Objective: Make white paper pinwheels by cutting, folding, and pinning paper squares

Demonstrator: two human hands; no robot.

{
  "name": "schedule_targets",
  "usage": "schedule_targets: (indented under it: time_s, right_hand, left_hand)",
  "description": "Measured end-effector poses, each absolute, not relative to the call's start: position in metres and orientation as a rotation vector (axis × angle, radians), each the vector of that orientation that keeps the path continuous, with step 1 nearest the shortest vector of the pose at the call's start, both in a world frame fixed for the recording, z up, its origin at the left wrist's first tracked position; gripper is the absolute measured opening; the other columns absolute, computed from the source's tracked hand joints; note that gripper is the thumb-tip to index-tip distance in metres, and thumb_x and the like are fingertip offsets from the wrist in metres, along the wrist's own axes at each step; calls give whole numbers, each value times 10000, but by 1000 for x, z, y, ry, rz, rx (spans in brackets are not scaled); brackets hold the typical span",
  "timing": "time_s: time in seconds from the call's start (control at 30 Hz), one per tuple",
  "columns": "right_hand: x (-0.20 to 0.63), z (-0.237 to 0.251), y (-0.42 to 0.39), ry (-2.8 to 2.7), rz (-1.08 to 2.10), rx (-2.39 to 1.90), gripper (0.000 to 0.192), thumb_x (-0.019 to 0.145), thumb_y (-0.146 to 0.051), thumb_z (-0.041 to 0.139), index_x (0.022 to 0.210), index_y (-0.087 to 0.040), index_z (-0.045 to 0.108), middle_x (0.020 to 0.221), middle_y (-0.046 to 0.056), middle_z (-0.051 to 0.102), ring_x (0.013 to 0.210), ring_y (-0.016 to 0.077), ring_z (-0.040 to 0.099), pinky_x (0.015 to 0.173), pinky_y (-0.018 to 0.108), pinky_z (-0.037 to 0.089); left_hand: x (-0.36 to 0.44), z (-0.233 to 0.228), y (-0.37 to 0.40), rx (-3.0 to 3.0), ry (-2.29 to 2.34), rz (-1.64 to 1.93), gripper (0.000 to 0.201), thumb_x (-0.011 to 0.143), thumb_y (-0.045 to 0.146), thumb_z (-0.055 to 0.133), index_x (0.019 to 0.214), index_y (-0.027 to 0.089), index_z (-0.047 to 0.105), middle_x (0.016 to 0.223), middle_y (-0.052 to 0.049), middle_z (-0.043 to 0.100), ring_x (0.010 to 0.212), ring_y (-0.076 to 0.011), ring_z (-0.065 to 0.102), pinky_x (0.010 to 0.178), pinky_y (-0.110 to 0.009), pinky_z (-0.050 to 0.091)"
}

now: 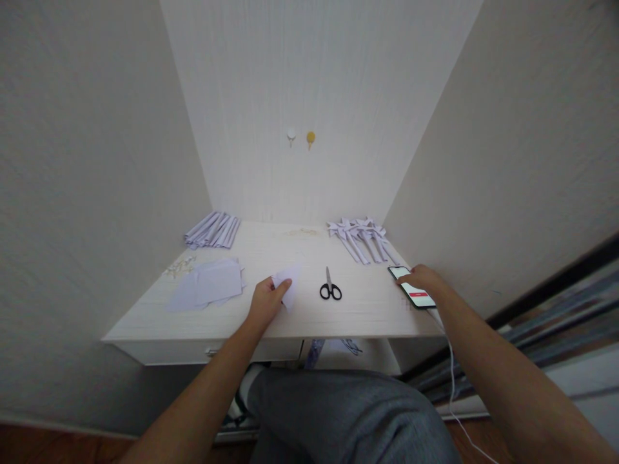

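My left hand (267, 301) is closed on a small folded piece of white paper (293, 287), thumb on top, just above the white desk. To its right, scissors (331, 292) with black handles lie with their blades pointing away from me. At the desk's right side, my right hand (426, 280) is over a smartphone (414, 297) and a stretched digit touches its lit screen. Its other fingers are partly hidden. A white cable (451, 367) runs down from the phone. Left of my left hand lies a stack of white paper sheets (207, 283).
Rolled paper tubes (213, 230) are piled at the back left, and paper pinwheels on tube sticks (360, 237) at the back right. Small pale pieces (180, 265) lie by the left wall. Walls enclose the desk (285, 327); two hooks (310, 137) hang on the back wall.
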State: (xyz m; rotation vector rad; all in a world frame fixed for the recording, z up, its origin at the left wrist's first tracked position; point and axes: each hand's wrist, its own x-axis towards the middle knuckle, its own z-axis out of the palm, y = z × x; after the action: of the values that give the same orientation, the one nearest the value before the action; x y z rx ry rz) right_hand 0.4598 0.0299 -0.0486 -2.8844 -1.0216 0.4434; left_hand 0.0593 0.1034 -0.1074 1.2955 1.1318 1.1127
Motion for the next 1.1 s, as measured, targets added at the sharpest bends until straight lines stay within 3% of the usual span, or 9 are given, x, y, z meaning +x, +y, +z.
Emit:
schedule_targets:
  time_s: [0.23,0.33,0.4,0.5,0.6,0.73,0.93,1.1]
  right_hand:
    - [436,-38,24,-998,346,-2783,374,984,-340,690,1317,-182,632,1355,114,638,1165,280,660,970,499,568]
    - [396,-30,36,-1088,260,-2591,452,966,-332,705,1375,-175,591,1450,143,575,1306,333,572,1084,583,470]
    - [356,-27,52,-1207,276,-2369,518,970,-351,698,1418,-138,550,1478,198,549,1366,340,519,1148,527,409]
    - [288,-27,80,-1393,521,-2004,442,968,-388,702,1357,-199,610,1301,121,685,1157,243,664,1038,377,506]
    - [236,-33,102,-1439,847,-1750,411,960,-344,726,1335,-208,626,1217,82,712,927,191,719,851,362,598]
    - [211,-53,118,-1331,1150,-1598,306,1005,-326,665,1266,-166,645,1186,83,699,940,205,712,798,393,624]
    - [220,-95,122,-1057,1246,-1420,287,1003,-327,666,1239,-165,652,1196,83,690,962,209,705,810,392,619]
    - [223,-119,123,-852,1252,-1252,235,1006,-305,664,1189,-157,658,1103,60,697,857,171,696,726,334,616]
  left_hand:
    - [60,-113,106,1263,1099,1148,238,721,365,792,791,142,750,768,-70,786,716,-230,682,621,-287,484]
    - [60,-115,107,1253,1089,1168,226,742,348,799,806,136,751,795,-70,788,752,-230,684,650,-290,493]
    - [59,-116,107,1251,1080,1170,214,772,330,798,830,130,749,817,-75,785,784,-231,683,680,-296,506]
    - [59,-120,108,1258,1050,1143,190,862,308,761,913,127,733,894,-66,769,835,-210,688,754,-315,543]
    - [59,-126,111,1267,1005,1081,213,953,335,695,1011,131,696,980,-45,723,849,-180,693,792,-364,589]
    - [56,-133,116,1233,943,1062,257,976,361,667,1096,135,679,1052,-58,704,891,-190,691,786,-370,603]
    - [48,-128,123,1104,819,1102,277,853,423,739,877,156,671,762,4,647,641,-135,595,578,-263,528]
    - [43,-119,129,1024,724,1035,427,843,557,641,1050,186,681,867,-45,707,670,-189,688,446,-243,487]
